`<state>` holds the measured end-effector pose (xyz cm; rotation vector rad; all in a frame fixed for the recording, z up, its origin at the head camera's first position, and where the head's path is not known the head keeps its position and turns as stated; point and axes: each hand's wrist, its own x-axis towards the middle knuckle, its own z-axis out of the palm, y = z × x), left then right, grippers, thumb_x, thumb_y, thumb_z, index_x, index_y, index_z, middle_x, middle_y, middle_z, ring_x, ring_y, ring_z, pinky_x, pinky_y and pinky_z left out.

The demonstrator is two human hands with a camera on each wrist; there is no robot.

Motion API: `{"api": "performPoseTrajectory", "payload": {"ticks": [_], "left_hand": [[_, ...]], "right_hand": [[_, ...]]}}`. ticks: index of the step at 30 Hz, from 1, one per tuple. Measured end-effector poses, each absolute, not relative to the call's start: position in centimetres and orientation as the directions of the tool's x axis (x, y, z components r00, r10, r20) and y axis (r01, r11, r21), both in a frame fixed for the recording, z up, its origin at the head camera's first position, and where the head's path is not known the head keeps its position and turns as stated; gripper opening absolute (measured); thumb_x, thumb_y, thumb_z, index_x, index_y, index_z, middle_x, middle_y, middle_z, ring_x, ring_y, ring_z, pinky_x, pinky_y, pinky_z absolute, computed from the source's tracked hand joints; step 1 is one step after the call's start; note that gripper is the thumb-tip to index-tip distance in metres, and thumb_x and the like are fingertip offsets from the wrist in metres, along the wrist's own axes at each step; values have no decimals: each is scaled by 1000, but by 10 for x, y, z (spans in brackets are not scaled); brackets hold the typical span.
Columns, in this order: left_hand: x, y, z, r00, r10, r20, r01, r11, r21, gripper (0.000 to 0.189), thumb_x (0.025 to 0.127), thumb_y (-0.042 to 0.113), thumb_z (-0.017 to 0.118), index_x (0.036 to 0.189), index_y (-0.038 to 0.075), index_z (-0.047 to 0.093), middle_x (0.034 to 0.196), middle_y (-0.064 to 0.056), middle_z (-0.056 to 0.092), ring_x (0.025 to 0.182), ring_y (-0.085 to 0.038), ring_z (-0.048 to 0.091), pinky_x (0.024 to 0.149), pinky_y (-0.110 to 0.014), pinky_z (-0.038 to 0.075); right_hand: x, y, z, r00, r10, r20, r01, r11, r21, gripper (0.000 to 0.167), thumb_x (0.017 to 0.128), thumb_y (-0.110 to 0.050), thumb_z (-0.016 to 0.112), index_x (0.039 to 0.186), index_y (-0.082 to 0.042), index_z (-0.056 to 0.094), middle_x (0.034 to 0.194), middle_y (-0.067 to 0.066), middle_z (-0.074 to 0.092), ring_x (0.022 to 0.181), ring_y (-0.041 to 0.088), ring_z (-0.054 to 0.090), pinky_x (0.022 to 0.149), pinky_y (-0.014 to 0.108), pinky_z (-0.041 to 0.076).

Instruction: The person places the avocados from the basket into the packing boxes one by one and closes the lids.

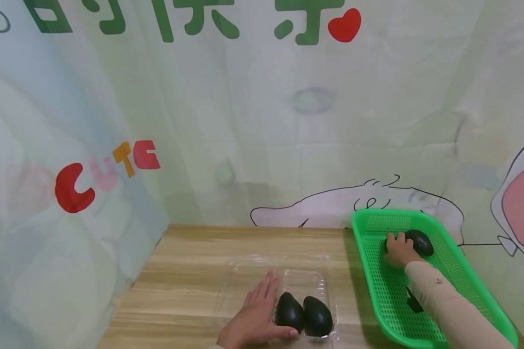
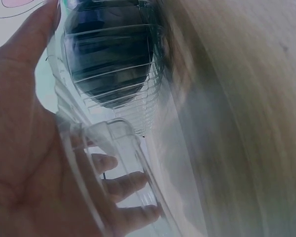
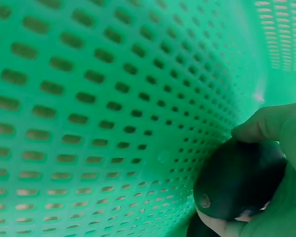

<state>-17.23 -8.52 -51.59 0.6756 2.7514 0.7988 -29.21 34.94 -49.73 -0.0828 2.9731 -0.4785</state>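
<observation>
Two dark avocados lie side by side in a clear plastic clamshell container (image 1: 303,276) on the table; one is the left avocado (image 1: 290,311), the other the right avocado (image 1: 318,316). My left hand (image 1: 255,312) rests on the container, fingers straight and thumb stretched below the left avocado. Through the ribbed plastic wall, an avocado (image 2: 108,54) shows in the left wrist view. Inside the green basket (image 1: 377,310), my right hand (image 1: 400,250) grips an avocado (image 3: 239,180) between thumb and fingers. Another avocado (image 1: 419,243) lies just right of that hand.
The slotted green basket stands at the right of the wooden table (image 1: 179,276). A printed cloth (image 1: 244,121) hangs behind and along the left side. A small black object (image 1: 414,300) shows beside the right sleeve (image 1: 445,300), over the basket.
</observation>
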Motion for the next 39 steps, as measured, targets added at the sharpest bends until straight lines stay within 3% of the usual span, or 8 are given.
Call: {"api": "performPoseTrajectory", "payload": {"ticks": [5,12,18,23,27,32,39], "left_hand": [[-174,-84,-516,-871,488,-61,384,752,535,128,71,77,74,162,5,18,170,-18,6,153,-40,20,117,-65,24],[-177,-84,-516,-870,480,-109,357,768,532,130,70,81,71,163,8,16,171,-15,4,154,-38,18,118,-65,23],[-177,-85,-517,-873,473,-121,348,776,526,130,70,82,71,163,9,16,171,-15,4,155,-38,18,118,-66,24],[-178,-84,-518,-872,477,-111,355,771,529,131,69,82,71,163,9,15,171,-15,4,155,-38,17,118,-67,22],[-177,-84,-519,-871,480,-105,360,768,529,132,69,82,70,163,9,14,171,-16,3,155,-38,17,118,-67,22],[-175,-85,-517,-870,484,-93,368,763,531,131,70,81,72,163,8,15,171,-17,4,154,-39,18,117,-67,22],[-175,-84,-515,-872,475,-121,338,762,553,130,70,80,73,163,8,16,171,-16,4,154,-39,18,117,-67,22]], "right_hand": [[-285,352,-481,-985,-56,-163,2,942,-335,72,98,-15,61,142,24,21,135,56,20,121,76,26,96,77,34],[-258,343,-439,-982,-23,-187,51,922,-384,83,98,-29,62,144,24,18,135,57,20,120,72,36,89,73,43],[-228,319,-407,-991,28,-129,82,899,-430,85,96,-36,62,146,19,22,128,56,22,99,62,55,74,64,52],[-205,293,-393,-998,38,-52,57,893,-446,83,97,-37,60,150,16,22,131,54,24,103,63,54,76,66,51],[-191,269,-392,-998,44,53,17,902,-431,79,96,-32,61,149,15,27,130,50,29,97,56,59,74,64,52],[-183,234,-403,-977,25,211,-58,924,-379,72,90,-31,69,142,12,44,119,41,49,85,43,63,64,56,55],[-189,182,-429,-972,-59,227,-134,935,-329,68,84,-34,77,135,6,56,118,26,63,96,39,64,63,52,57]]}}
